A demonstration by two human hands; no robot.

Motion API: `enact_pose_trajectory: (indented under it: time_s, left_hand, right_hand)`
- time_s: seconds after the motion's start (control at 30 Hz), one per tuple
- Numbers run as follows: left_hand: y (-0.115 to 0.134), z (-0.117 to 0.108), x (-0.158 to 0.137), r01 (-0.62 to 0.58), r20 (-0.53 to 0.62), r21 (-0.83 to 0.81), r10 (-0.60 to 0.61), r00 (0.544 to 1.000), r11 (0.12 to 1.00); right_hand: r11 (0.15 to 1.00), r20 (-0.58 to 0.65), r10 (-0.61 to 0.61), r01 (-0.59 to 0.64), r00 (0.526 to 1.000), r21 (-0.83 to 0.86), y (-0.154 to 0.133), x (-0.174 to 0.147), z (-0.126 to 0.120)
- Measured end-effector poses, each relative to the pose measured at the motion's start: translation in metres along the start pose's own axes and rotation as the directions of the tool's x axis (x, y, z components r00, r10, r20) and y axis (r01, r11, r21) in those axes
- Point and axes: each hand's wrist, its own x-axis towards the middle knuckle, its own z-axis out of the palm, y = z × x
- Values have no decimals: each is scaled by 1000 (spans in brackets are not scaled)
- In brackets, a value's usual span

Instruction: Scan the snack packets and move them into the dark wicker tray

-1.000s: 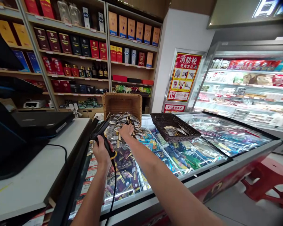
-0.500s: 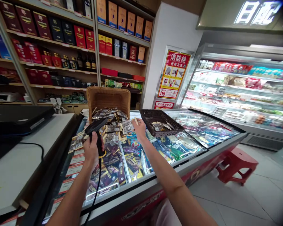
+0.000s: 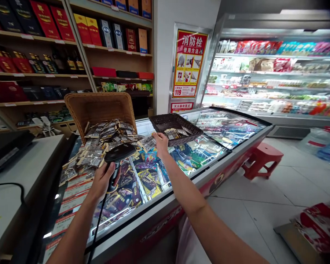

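My left hand point(image 3: 103, 180) is wrapped round the handle of a black corded barcode scanner point(image 3: 120, 153), its head tilted up to the right. Between the fingertips of my right hand point(image 3: 161, 143) is a small clear snack packet point(image 3: 147, 142) with a printed label. That hand is beside the left end of a dark brown woven tray point(image 3: 187, 138), where a few similar packets point(image 3: 173, 132) lie. Left of it a tan wicker basket point(image 3: 99, 101) rests on its side, and a heap of packets point(image 3: 110, 132) spills from it onto the freezer's glass top.
Below my hands a glass-topped chest freezer point(image 3: 151, 196) holds wrapped goods. A white counter point(image 3: 24, 176) borders it on the left. A red stool point(image 3: 264, 161) and water jugs point(image 3: 316, 141) stand on the floor at right. Shelves of boxes point(image 3: 107, 33) rise behind.
My view has turned right and down. The scanner's head is now closer to my right hand, which still holds a packet near the dark tray.
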Motion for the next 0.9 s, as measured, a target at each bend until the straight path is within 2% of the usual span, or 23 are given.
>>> enact_pose_trajectory:
  time_s: [0.2, 0.4, 0.67, 0.8, 0.9]
  left_hand:
    - [-2, -2, 1, 32, 38, 45, -34, 999, 998]
    - [-5, -4, 2, -22, 100, 83, 13, 995, 996]
    - [-1, -1, -1, -4, 85, 68, -2, 996, 998]
    - [2, 5, -5, 5, -6, 32, -5, 1000, 999]
    - [-5, 0, -2, 12, -32, 33, -11, 999, 999]
  right_hand:
    - [1000, -1, 13, -13, 1000, 10, -1, 1, -3]
    - [1000, -4, 13, -13, 1000, 4, -1, 1, -3]
    - [1000, 34, -3, 2, 999, 18, 7, 5, -5]
    - [1000, 23, 0, 0, 1000, 21, 9, 6, -2]
    - [999, -18, -8, 9, 1000, 31, 10, 11, 0]
